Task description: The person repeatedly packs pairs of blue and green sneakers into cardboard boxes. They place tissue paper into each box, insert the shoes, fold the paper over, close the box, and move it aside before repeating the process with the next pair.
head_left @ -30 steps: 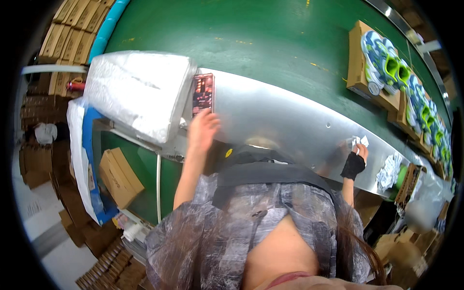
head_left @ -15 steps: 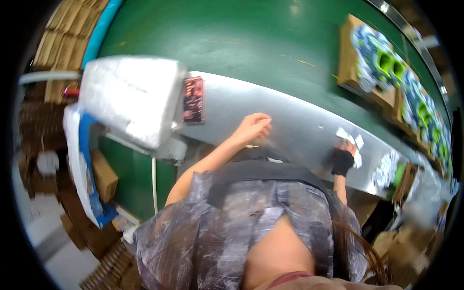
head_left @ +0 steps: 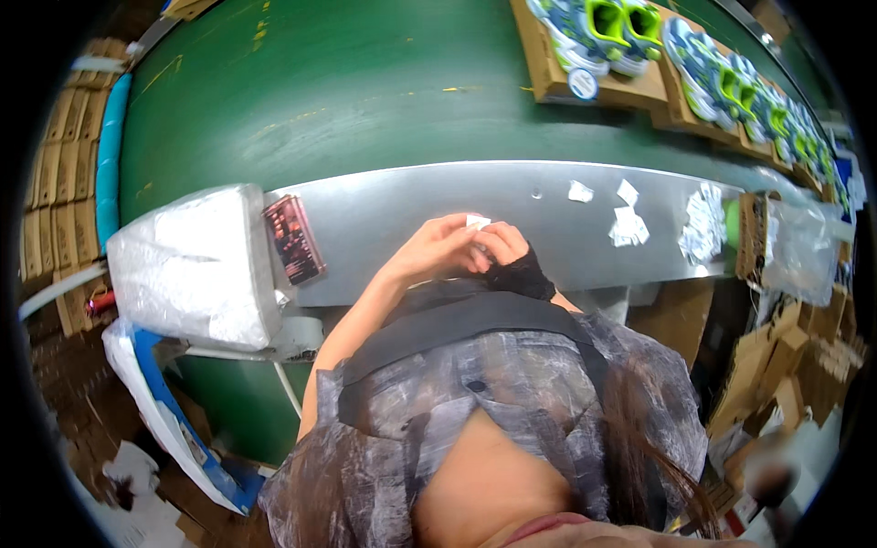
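Note:
Above the metal ledge [head_left: 365, 192], in front of my body, my two hands meet around a small white paper slip [head_left: 477, 222]. My left hand [head_left: 437, 247] is bare, its fingers bent in a pinch at the slip. Beside it, my right hand [head_left: 504, 247] wears a black fingerless glove, and its curled fingers also touch the slip. Fingers partly hide the slip's lower part. On the ledge to the right lie a loose white slip [head_left: 580, 191], a small stack of slips [head_left: 628, 228] and a larger heap of slips [head_left: 702, 225].
A dark red printed box [head_left: 294, 239] and a plastic-wrapped white bundle [head_left: 196, 265] sit at the left. Beyond the ledge runs a green belt [head_left: 347, 100]. Blue-and-green sneakers [head_left: 598, 36] rest on cardboard boxes [head_left: 630, 89] at the far right. A clear plastic bag [head_left: 799, 251] hangs right.
My right hand has left the slips on the right and come to my left hand, bringing a slip. The view has turned, so the sneakers and boxes appear farther left.

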A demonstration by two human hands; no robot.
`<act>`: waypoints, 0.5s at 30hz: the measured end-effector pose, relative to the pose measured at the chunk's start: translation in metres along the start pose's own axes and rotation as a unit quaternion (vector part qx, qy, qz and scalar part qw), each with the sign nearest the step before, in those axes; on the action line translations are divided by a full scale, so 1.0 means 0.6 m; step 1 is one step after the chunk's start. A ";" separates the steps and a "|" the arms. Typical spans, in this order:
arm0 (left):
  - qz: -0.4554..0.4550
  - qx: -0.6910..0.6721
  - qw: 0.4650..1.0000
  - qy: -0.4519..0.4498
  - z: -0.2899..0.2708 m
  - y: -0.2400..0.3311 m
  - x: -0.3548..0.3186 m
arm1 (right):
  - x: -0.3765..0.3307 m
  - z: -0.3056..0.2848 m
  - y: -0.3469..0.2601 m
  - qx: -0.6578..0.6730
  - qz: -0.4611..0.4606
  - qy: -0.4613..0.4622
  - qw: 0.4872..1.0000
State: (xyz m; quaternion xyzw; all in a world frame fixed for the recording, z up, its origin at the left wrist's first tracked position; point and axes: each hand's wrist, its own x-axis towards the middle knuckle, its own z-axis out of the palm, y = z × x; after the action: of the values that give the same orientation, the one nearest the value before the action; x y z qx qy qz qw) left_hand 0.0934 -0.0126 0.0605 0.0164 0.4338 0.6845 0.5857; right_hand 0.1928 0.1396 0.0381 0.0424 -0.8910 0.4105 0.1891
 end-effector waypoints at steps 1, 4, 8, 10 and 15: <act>0.010 0.025 1.000 0.008 -0.018 -0.009 0.001 | 0.008 0.021 -0.002 0.008 -0.016 -0.006 1.000; 0.026 0.005 0.997 0.075 -0.059 -0.030 -0.007 | 0.027 -0.014 0.056 -0.202 0.032 0.055 0.977; 0.014 -0.026 0.984 0.178 -0.091 -0.029 -0.029 | 0.021 -0.079 0.154 -0.535 0.241 -0.083 0.805; 0.026 -0.048 0.982 0.183 -0.112 -0.035 -0.035 | -0.021 -0.106 0.220 -0.561 0.191 -0.043 0.805; 0.019 -0.107 0.980 0.168 -0.128 -0.042 -0.042 | -0.079 -0.157 0.312 -0.511 0.247 0.030 0.823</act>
State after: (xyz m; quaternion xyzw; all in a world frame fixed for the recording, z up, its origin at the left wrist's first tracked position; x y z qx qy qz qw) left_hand 0.0804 -0.0789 0.0097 -0.1533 0.4497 0.7309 0.4900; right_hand 0.2219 0.3294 -0.0579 -0.2942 -0.9477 -0.0698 0.1027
